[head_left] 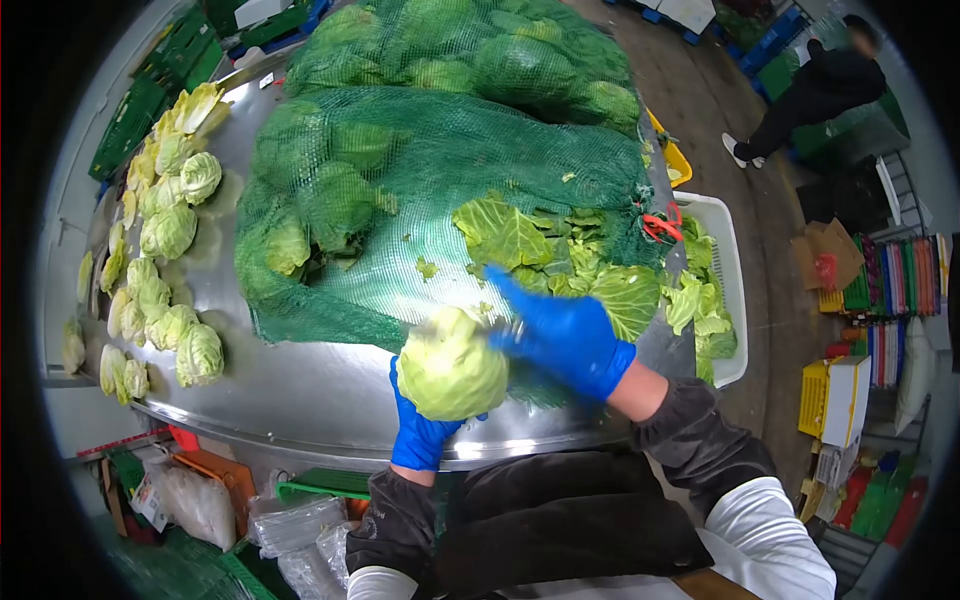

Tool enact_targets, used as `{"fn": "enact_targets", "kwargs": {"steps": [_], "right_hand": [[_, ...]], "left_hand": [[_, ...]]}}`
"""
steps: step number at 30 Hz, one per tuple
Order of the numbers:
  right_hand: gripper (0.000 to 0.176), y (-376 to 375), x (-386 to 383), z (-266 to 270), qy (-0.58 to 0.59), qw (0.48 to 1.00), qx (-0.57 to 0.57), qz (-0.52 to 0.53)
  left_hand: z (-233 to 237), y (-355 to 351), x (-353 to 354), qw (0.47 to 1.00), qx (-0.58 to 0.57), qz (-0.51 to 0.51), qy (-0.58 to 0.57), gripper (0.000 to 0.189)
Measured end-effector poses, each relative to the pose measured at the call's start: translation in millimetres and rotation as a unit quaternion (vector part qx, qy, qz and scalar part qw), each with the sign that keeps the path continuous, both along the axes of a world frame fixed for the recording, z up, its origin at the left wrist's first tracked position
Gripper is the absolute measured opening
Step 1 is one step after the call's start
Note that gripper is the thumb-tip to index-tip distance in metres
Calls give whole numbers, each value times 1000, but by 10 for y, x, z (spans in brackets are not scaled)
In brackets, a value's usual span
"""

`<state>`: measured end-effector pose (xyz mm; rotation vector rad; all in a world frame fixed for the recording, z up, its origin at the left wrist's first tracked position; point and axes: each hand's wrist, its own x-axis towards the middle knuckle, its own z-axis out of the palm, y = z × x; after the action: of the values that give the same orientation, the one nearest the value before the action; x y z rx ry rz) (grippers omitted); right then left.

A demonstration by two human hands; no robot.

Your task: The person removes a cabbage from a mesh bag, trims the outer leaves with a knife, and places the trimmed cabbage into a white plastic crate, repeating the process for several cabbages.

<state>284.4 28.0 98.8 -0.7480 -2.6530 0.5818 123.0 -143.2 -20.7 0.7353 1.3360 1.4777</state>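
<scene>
My left hand (pixel 424 428), in a blue glove, cups a pale green cabbage (pixel 453 368) from below and from its left side, above the table's front edge. At the right of the cabbage is my right hand (pixel 566 335), also blue-gloved and smeared by motion. It grips what looks like a small knife (pixel 508 331); the blurred metal lies by the top of the cabbage. Behind the hands, loose outer cabbage leaves (pixel 505 235) lie on a green mesh sack (pixel 440 140). Several cabbages show through the mesh at its left.
Several trimmed cabbages (pixel 168 232) stand along the left of the metal table (pixel 290 385). A second full mesh sack (pixel 470 50) lies at the back. At the right is a white crate (pixel 735 300) of leaves. Another person (pixel 820 90) stands at the far right.
</scene>
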Motion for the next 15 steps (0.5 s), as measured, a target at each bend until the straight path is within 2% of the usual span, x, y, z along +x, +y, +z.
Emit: {"fn": "enact_targets", "kwargs": {"steps": [1,2,3,4,5,7,8,10,11,12,13,14,15], "right_hand": [[65,60,-2,-21,4,996,-28,-88],[65,94,10,2,3,996,-27,-86],[63,130,19,37,17,989,-93,-114],[61,143,28,53,28,976,-161,-142],[63,90,46,36,38,982,-162,-85],[63,-21,35,136,16,986,-158,-54],[64,-67,14,185,-5,988,-154,-21],[68,-109,-43,172,-14,985,-170,-21],[67,-137,-89,138,62,984,-167,1],[67,-158,-128,118,137,977,-164,21],[53,-159,-170,213,99,981,-164,34],[53,-138,-207,164,98,981,-165,33],[43,-111,-245,75,135,975,-165,58]], "left_hand": [[-65,-20,-5,1000,-16,15,18,72],[80,24,11,1000,-15,18,17,72],[249,67,9,943,-43,-44,327,66],[359,92,14,790,-68,-101,601,61],[334,71,17,791,-70,-103,600,61],[280,88,-6,836,-55,-110,534,53],[268,124,-8,836,-56,-109,534,53],[251,217,-5,887,21,-11,460,77],[241,214,7,887,20,-11,461,77],[226,202,28,956,0,6,294,70],[200,183,54,993,-21,23,117,63],[155,155,78,996,-42,39,-65,57],[-206,78,10,998,8,-37,-40,50]]}}
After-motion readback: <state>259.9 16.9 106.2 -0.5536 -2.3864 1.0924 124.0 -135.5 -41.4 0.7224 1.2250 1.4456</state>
